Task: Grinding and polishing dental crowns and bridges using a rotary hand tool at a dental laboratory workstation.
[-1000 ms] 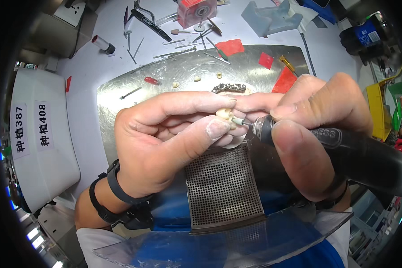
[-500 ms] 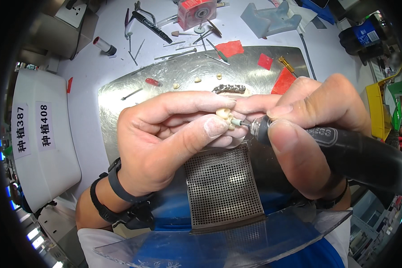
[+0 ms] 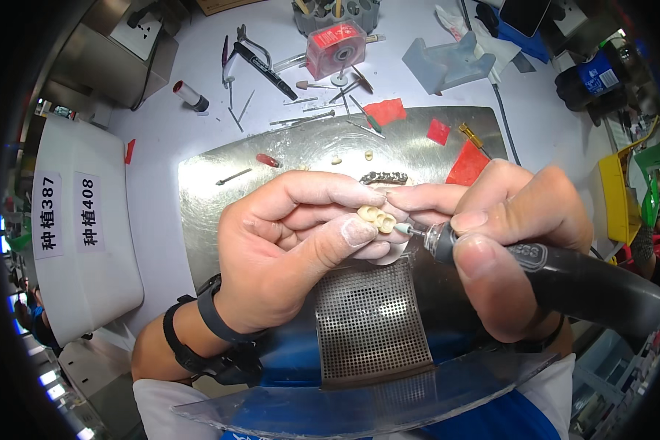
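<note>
Between thumb and fingers, my left hand (image 3: 286, 235) pinches a cream-coloured dental bridge (image 3: 378, 218) of joined tooth crowns, hollow sides showing. A black dental handpiece (image 3: 565, 279) lies in my right hand (image 3: 506, 249), gripped near its nose. The pale green grinding tip (image 3: 402, 229) of the handpiece is at the bridge's right end; whether it touches, I cannot tell. My right fingertips rest against those of my left hand. Just beyond them, a dark metal dental framework (image 3: 385, 177) lies on the metal plate (image 3: 220, 198).
Small loose crowns (image 3: 336, 160) and a red capsule-shaped piece (image 3: 268, 160) lie on the plate. Past it are scattered burs (image 3: 304, 119), a black marker (image 3: 265, 71), a red tape dispenser (image 3: 335, 50) and a grey stand (image 3: 449, 62). A perforated metal grille (image 3: 374, 323) sits below my hands, above a clear shield (image 3: 359, 403).
The bridge has been turned so its hollow sides face up more. The view has shifted, so the bench things appear lower. Both hands keep their holds.
</note>
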Motion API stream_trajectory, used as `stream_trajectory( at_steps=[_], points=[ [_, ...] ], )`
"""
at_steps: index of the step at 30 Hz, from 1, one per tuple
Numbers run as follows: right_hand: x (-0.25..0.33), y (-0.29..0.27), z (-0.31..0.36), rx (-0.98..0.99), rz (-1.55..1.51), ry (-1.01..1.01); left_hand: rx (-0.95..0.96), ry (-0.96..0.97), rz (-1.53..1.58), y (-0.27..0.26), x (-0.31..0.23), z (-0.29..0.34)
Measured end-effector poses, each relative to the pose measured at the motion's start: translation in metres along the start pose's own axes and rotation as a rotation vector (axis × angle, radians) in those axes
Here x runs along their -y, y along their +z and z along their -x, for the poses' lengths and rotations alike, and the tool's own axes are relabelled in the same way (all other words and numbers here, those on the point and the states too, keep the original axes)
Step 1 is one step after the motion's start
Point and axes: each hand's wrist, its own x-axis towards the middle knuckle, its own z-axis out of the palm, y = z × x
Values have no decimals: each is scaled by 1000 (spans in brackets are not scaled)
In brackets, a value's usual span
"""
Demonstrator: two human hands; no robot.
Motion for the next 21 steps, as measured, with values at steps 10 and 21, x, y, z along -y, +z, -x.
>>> stream_trajectory(
  at_steps=[10,21],
  points=[
    [-5,5,-7,-31,96,-184,72,98,-20,-5,4,-3],
    [-14,5,-11,-120,156,-274,34,121,-48,-2,10,-2]
  ],
)
